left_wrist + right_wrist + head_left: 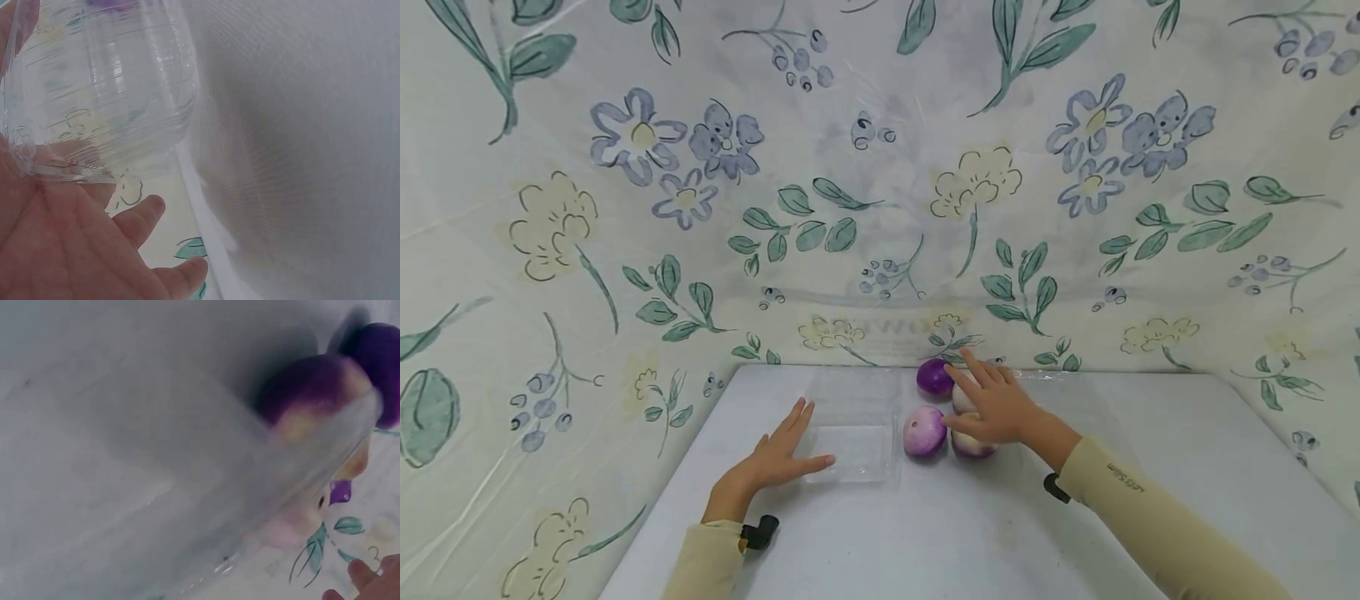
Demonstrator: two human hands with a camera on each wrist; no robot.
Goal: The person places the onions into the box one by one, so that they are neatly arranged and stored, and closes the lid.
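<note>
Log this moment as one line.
left hand: at left edge of clear box | right hand: at vegetables, contact unclear | vegetables: right of box

I make out small dark lettering (1126,478) on the right sleeve (1165,533), perhaps "LEES Slim", too small to confirm.

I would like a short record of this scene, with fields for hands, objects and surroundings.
Left hand: fingers extended, at the clear container's left side
Right hand: spread over the round purple vegetables; contact unclear
Vegetable count: at least four, some partly hidden
Container position: left of vegetables
Surface: white table
Backdrop: floral sheet
</note>
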